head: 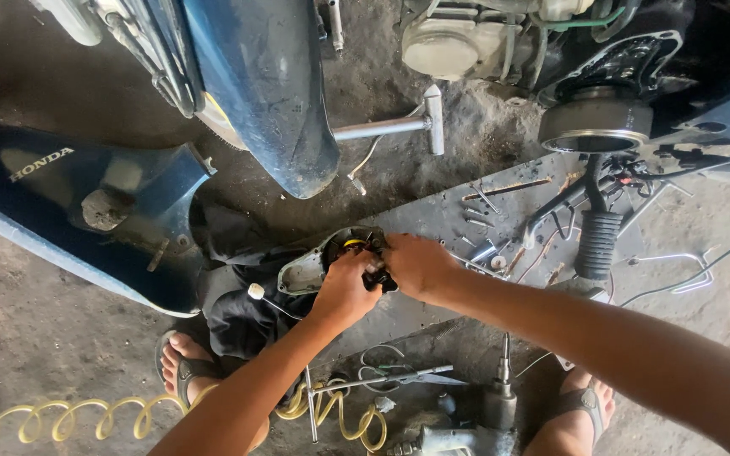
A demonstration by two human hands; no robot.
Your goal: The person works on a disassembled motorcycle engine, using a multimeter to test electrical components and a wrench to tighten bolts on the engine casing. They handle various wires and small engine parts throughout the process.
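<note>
Head view: the engine cover, a grey metal casing with a dark coil ring and a bit of yellow inside it, sits on the concrete floor between your feet, resting against a dark cloth. Your left hand is curled around the cover's near edge, fingers wrapped over the rim. Your right hand is closed on the coil part just beside it, the two hands touching; what the fingertips pinch there is probably a small fastener, but the view is too crowded to tell. A thin white-tipped cable leads off the cover to the left. Below your hands lie a T-handle wrench, a yellow coiled air hose and an air impact wrench. To the right, on a grey metal sheet, loose bolts lie scattered beside a black ribbed rubber hose. A blue scooter panel lies to the left.
</note>
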